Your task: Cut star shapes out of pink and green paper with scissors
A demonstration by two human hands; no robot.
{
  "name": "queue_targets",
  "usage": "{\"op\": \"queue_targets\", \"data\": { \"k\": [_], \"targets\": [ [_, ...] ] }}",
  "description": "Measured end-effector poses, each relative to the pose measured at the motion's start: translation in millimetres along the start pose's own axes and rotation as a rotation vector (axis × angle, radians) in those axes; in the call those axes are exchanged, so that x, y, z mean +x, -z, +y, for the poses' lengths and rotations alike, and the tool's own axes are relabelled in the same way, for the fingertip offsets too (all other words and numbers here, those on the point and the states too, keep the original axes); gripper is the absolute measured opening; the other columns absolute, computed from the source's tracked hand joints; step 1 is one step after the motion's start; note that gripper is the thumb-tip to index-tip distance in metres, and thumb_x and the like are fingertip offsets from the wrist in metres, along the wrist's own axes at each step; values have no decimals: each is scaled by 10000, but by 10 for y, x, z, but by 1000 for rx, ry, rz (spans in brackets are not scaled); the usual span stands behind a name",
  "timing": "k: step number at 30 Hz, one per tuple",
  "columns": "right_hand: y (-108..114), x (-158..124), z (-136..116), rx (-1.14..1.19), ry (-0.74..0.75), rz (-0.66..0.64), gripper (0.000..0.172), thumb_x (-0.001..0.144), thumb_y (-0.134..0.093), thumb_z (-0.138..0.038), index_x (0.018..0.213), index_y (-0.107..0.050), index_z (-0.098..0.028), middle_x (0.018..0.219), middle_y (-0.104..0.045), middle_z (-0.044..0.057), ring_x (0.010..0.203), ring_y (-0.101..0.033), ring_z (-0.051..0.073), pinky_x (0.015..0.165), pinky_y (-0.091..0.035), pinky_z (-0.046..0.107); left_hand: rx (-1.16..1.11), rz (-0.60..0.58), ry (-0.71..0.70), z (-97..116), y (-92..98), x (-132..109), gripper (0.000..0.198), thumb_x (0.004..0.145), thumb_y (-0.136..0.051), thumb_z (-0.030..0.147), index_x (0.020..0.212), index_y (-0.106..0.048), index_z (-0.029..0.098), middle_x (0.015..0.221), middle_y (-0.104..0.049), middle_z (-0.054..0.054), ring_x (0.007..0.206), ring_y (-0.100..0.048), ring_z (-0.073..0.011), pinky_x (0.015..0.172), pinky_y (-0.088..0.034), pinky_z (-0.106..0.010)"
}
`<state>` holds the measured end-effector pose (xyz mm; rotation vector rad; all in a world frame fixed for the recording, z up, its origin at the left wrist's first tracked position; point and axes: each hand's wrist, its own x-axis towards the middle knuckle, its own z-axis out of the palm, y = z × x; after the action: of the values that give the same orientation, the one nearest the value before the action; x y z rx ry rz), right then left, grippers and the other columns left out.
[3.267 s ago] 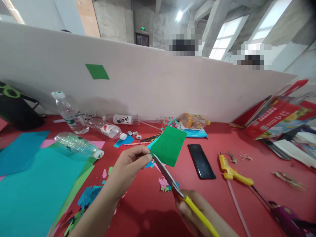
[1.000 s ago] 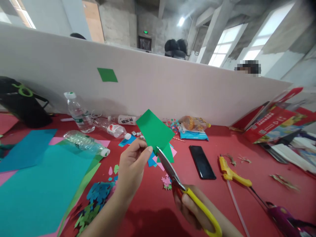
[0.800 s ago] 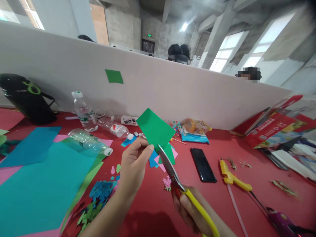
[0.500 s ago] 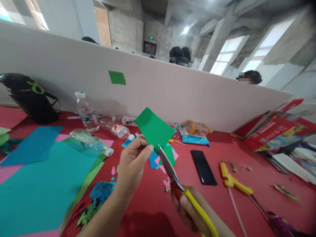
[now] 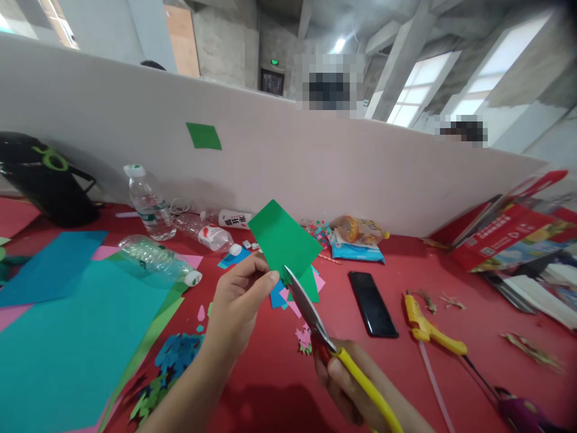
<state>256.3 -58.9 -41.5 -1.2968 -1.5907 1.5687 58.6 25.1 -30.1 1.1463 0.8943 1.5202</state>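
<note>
Though near scissors [image 5: 321,332], left fingers [image 5: 249,266] curled

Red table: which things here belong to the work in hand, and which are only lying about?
Belong to the work:
green sheet, pinched in the left hand
scissors, held in the right hand
probably the paper stars

Apparently just lying about:
phone
yellow glue gun
plastic bottles
black flask

Craft workspace: rough concrete wall [image 5: 220,45], pillar [image 5: 402,63], lit green sign [image 5: 274,62], white partition [image 5: 315,168], glue gun [image 5: 422,331] on red table [image 5: 484,304].
</note>
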Motion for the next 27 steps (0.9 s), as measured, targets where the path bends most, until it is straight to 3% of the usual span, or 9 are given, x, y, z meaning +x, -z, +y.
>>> {"op": "queue_targets", "data": {
  "k": [10,17,27],
  "targets": [
    [43,3,7,70,-92,-67,708,721,-378,-931,737,-420,-225,432,-358,-108,370,-279,64,402,-208,198,-51,-2,57,10,-48,8,146,778,-696,196,663,-606,209,638,-479,50,630,-400,-110,603,-308,-264],
    [71,38,90,40,-21,-92,669,782,-371,-892,696,-407,-230,395,-349,-103,326,-261,59,357,-171,202,-30,-15,55,32,-45,21,160,766,-705,208,646,-599,208,629,-463,45,623,-404,-117,600,-317,-269],
    [48,27,149,39,-53,-13,699,725,-377,-930,700,-424,-233,365,-353,-114,293,-229,53,332,-200,181,-11,-59,39,17,0,36,153,820,-661,206,683,-593,220,667,-460,42,653,-417,-118,631,-349,-255]
  ]
}}
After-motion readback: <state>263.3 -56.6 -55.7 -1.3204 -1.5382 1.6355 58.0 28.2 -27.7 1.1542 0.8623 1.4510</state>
